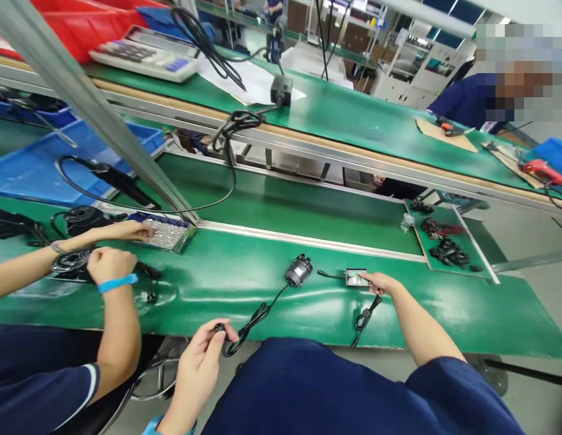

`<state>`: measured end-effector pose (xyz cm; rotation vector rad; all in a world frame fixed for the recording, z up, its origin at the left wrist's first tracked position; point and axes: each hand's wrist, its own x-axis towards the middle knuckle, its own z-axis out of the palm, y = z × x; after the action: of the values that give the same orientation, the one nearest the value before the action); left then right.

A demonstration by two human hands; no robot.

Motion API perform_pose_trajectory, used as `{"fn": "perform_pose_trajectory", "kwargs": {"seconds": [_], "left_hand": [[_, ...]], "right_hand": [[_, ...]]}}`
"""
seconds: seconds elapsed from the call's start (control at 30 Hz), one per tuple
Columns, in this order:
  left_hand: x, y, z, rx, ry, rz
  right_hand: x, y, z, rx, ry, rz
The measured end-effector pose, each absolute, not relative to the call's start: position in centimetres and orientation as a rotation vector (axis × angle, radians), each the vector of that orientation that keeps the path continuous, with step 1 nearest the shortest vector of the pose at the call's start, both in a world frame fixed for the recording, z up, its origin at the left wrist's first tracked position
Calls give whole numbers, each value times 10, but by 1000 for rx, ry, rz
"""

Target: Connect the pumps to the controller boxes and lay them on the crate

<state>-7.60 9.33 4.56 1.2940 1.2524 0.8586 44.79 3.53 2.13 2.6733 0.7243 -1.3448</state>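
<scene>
At the front edge of the bench, my left hand pinches the round black end of a cable. This bundled cable runs up to a black ribbed device with a pale label, which lies on the green surface. Farther right, my right hand grips the right side of a small open case with a circuit board showing inside. A short black lead comes out of its left side. Just below that hand lies another tied black cable.
A co-worker's hands are at the left, by black round parts and a tray of small metal pieces. Above the bench runs a shelf with a slanted metal post. Black parts lie at the right.
</scene>
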Motion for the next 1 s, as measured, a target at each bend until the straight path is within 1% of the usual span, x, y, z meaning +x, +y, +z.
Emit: {"fn": "perform_pose_trajectory", "kwargs": {"seconds": [0.13,0.27,0.37,0.43,0.47,0.57,0.67,0.8,0.9,1.0], "left_hand": [[-59,76,51,1376,1377,834],[-25,64,61,1432,1474,793],[-1,67,68,1485,1376,680],[7,75,73,1503,1298,631],[9,78,75,1517,1277,615],[9,83,79,1582,1265,590],[3,82,80,1615,1264,591],[-8,75,73,1591,1238,635],[-11,72,70,1581,1198,646],[-10,70,74,1626,1156,619]], "right_hand": [[459,54,-9,2695,918,-991],[426,75,-41,2706,1373,-649],[397,91,-71,2628,1696,-456],[385,100,-91,2541,1753,-367],[382,103,-100,2482,1755,-373],[380,102,-114,2322,1831,-552],[377,84,-99,2357,1969,-904],[344,55,-34,2453,2127,-1420],[303,46,16,2297,2162,-1806],[270,40,48,2161,2208,-2058]]}}
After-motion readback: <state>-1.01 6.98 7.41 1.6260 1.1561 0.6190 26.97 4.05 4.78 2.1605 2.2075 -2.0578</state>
